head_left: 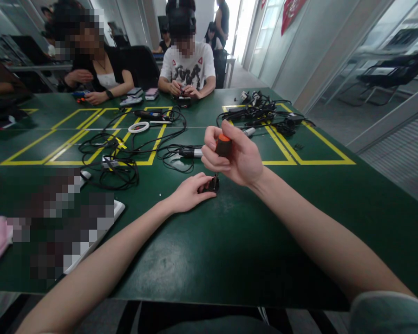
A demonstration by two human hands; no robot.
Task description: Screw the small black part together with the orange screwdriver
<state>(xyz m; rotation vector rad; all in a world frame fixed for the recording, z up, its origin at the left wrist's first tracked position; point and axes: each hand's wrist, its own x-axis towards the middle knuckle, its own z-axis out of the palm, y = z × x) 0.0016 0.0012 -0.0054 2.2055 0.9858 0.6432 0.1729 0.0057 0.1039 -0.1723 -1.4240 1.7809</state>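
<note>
My right hand [235,155] is wrapped round the orange and black handle of a screwdriver [224,144], held upright with its shaft pointing down. Below it, a small black part [214,184] rests on the green table, and the shaft's lower end meets it. My left hand [191,192] lies on the table with thumb and fingers pinching that part from the left. What kind of part it is, and whether a screw sits under the tip, is too small to make out.
Tangled black cables [125,174] lie ahead on the left, with more cables and adapters [256,109] at the far right. A black and silver tool [190,153] is just beyond my hands. A white-edged tray [116,208] sits left. Across the green table [167,264], people sit working.
</note>
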